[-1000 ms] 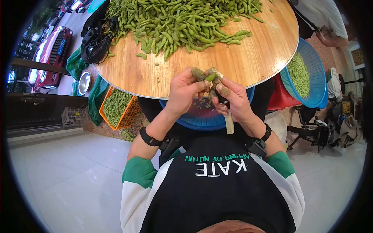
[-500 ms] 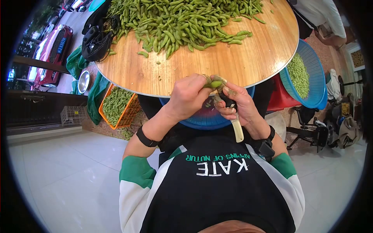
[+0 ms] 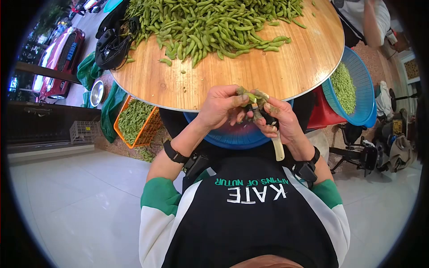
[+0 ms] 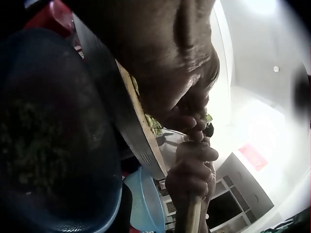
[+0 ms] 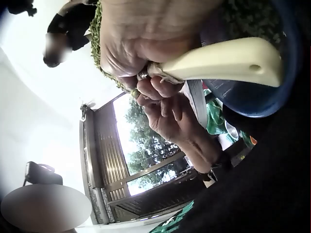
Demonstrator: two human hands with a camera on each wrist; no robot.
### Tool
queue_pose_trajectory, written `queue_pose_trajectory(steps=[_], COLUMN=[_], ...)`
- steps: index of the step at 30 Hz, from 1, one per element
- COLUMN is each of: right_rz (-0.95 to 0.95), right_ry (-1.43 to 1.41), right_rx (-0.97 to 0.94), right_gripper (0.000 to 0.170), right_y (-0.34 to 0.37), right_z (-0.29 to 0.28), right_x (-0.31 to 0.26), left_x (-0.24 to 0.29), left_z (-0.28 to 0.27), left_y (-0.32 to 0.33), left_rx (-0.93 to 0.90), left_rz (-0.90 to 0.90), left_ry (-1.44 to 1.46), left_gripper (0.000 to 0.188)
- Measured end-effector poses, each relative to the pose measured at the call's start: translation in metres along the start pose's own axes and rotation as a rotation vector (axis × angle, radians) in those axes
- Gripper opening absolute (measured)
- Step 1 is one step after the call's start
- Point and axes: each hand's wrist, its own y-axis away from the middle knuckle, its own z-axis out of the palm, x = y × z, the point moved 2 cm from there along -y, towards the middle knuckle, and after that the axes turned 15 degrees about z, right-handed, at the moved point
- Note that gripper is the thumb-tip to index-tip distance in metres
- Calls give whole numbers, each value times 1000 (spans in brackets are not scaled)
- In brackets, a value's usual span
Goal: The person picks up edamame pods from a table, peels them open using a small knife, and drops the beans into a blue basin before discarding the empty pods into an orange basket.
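Observation:
My left hand (image 3: 220, 107) pinches a green edamame pod (image 3: 253, 98) between thumb and fingers, just past the table's near edge. Close beside it, my right hand (image 3: 283, 119) grips a tool by its cream handle (image 3: 279, 148); its working end is hidden among the fingers. In the right wrist view the handle (image 5: 228, 62) has a hole near its butt and something wound round its neck. The fingertips of both hands meet around the pod and look greenish. Below them sits a blue basin (image 3: 232, 139), with shelled green bits inside in the right wrist view.
A large pile of edamame pods (image 3: 205, 31) covers the far side of the round wooden table (image 3: 178, 94). An orange crate (image 3: 149, 129) of pods stands left, a turquoise basket (image 3: 364, 73) of shelled beans right. A black bag with cables (image 3: 109, 51) lies at the table's left edge.
Both hands have shifted right and slightly down over the second, the cream handle moving with the right. The left hand has turned, its fingers more spread than half a second ago.

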Motion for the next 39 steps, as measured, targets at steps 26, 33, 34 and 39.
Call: queue_pose_trajectory(steps=[26,33,34,39], right_rz=[137,82,-15,-129], right_ry=[-323,-51,99,384], right_rx=[-166,79,184,215], right_gripper=[30,33,36,40], right_y=[1,5,7,9], right_z=[-13,2,3,10], right_x=[3,3,3,4], left_x=[-5,-5,-2,-5], left_z=[7,17,22,16], left_y=[3,5,8,14], left_rx=[-254,-66,-2,41], left_rz=[502,558,460,138], left_ry=[-584,-503,-397,-283], left_gripper=[30,20,17,11])
